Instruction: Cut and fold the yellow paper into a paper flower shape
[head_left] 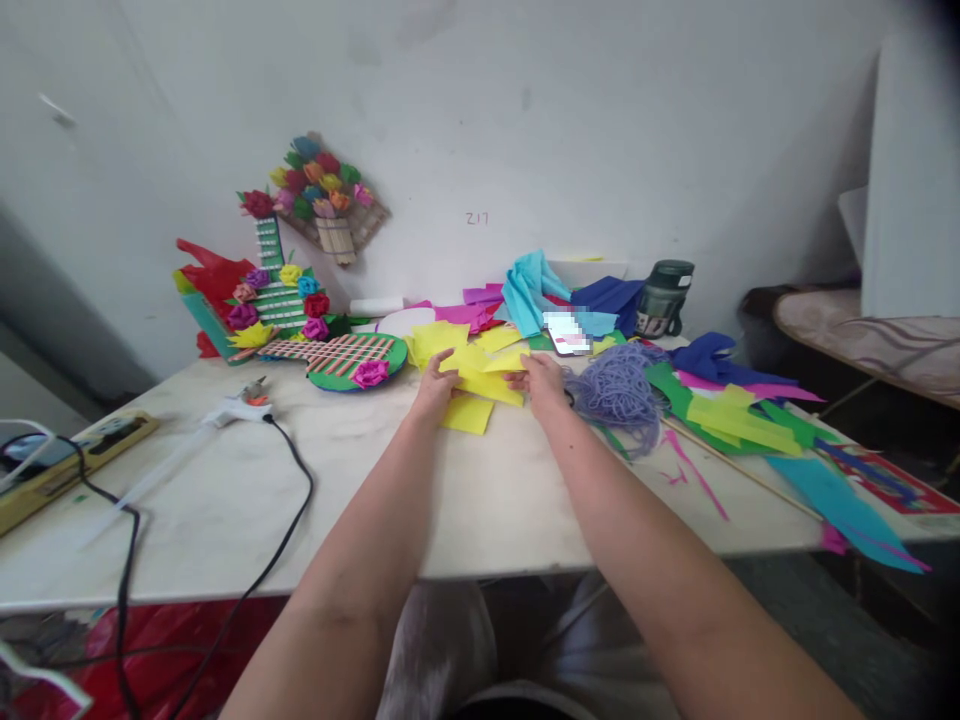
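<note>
Between my hands is a piece of yellow crepe paper [484, 372], raised slightly over the table. My left hand [436, 384] grips its left side with the fingers curled, and my right hand [541, 380] grips its right side. Below it lies a flat yellow paper piece [468, 415] on the table. More crumpled yellow paper [431, 342] spreads just behind my left hand. A tangle of purple yarn [615, 390] sits right beside my right hand. Parts of my fingertips are hidden behind the paper.
A glue gun [238, 408] with a black cord lies left, near a power strip [82, 460]. Flower-decorated crafts [352, 362] stand behind it. A phone [568, 332], a dark bottle [664, 298], a thin stick [742, 468] and coloured paper scraps [739, 420] lie back and right.
</note>
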